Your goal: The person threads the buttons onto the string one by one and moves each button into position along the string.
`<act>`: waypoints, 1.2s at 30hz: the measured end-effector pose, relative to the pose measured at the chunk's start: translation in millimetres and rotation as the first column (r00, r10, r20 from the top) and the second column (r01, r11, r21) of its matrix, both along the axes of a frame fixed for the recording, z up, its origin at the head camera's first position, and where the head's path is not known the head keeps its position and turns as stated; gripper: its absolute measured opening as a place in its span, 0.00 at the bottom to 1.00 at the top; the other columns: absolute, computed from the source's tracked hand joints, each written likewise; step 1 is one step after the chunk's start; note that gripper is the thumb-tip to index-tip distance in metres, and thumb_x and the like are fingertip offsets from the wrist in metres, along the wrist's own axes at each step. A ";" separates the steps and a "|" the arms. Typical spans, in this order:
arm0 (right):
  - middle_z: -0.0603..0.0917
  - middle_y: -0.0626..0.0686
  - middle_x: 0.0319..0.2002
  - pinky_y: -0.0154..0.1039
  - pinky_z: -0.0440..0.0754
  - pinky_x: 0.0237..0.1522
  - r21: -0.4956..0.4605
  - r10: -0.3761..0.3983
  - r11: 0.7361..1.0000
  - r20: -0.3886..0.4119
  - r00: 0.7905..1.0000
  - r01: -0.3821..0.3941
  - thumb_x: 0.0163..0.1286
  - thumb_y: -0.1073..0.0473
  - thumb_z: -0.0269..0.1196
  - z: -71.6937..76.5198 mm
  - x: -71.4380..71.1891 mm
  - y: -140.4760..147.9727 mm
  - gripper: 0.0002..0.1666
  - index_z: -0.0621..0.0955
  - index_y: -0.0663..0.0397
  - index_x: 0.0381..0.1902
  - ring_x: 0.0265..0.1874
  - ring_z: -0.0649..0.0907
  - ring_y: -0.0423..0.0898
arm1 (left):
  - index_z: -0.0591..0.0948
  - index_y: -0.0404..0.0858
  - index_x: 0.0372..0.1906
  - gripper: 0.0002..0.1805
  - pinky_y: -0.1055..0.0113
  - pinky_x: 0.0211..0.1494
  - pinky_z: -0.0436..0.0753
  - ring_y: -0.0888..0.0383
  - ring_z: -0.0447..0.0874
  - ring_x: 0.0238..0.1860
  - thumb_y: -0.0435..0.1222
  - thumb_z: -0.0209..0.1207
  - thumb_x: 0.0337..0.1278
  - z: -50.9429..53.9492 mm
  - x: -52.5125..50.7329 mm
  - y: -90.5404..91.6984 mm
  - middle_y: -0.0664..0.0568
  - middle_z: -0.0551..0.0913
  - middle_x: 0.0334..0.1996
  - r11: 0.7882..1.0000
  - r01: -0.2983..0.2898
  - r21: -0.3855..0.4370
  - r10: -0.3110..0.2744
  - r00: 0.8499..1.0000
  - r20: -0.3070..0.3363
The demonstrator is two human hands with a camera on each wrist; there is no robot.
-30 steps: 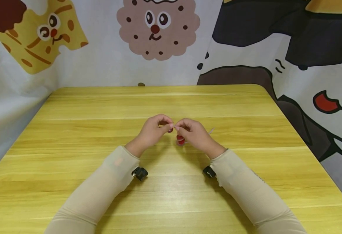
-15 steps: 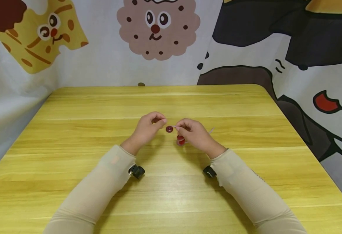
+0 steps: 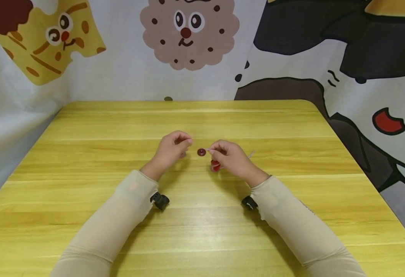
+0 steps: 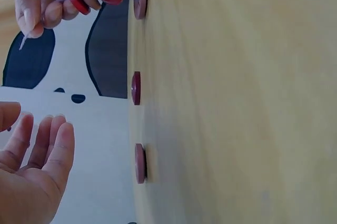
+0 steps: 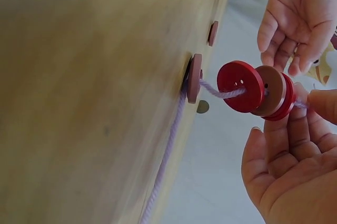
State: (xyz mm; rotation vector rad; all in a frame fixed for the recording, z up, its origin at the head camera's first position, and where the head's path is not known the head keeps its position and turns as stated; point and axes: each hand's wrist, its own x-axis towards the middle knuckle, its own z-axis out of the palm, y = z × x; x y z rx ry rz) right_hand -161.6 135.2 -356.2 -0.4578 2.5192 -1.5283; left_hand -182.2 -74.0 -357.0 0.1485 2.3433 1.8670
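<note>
My right hand (image 3: 228,154) pinches a lilac cord (image 5: 164,163) near its end between thumb and fingertips. Strung on that cord are red and brownish-pink buttons; a red button (image 5: 240,86) hangs below the fingers in the right wrist view. Lower on the cord, another brownish-pink button (image 5: 194,78) lies on the table. To the left, my left hand (image 3: 168,150) hovers with relaxed fingers and holds nothing. A dark red button (image 3: 201,152) lies between the hands. Partly covered by the left hand, a pinkish button (image 3: 183,155) rests on the table; the left wrist view shows it fully.
A wooden table (image 3: 195,231) spreads beneath both forearms. Behind it hangs a white cloth (image 3: 119,69) printed with cartoon figures. The cord's loose tail (image 3: 251,154) sticks out past the right hand.
My left hand has let go near the cord's end and moved left, away from the right hand. This uncovers the dark red button. The right hand keeps its pinch almost in place.
</note>
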 end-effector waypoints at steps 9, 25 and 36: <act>0.81 0.55 0.34 0.40 0.81 0.37 0.017 -0.001 1.000 -0.001 1.000 0.001 0.75 0.58 0.55 -0.6 -0.6 0.3 0.14 0.79 0.64 0.46 0.33 0.80 0.46 | 0.76 0.29 0.49 0.12 0.51 0.49 0.81 0.41 0.78 0.44 0.33 0.56 0.67 -3.5 -5.5 -4.7 0.42 0.78 0.43 0.999 -0.028 -0.025 0.028 1.000 0.004; 0.81 0.55 0.34 0.43 0.81 0.38 0.020 -0.004 1.000 0.016 1.000 0.003 0.75 0.58 0.55 1.9 1.1 2.1 0.14 0.79 0.64 0.47 0.33 0.80 0.46 | 0.75 0.31 0.51 0.14 0.58 0.51 0.79 0.48 0.80 0.39 0.33 0.57 0.66 -8.3 -14.2 -13.7 0.42 0.78 0.48 0.996 -0.067 -0.064 0.074 0.990 0.116; 0.79 0.54 0.31 0.43 0.84 0.36 0.059 0.015 0.998 0.027 1.000 -0.016 0.74 0.59 0.55 3.8 -1.2 2.6 0.13 0.79 0.63 0.47 0.31 0.82 0.48 | 0.73 0.29 0.54 0.17 0.57 0.54 0.79 0.46 0.81 0.45 0.33 0.58 0.64 -6.2 -16.8 -15.3 0.41 0.76 0.50 0.997 -0.064 -0.032 0.069 0.982 0.175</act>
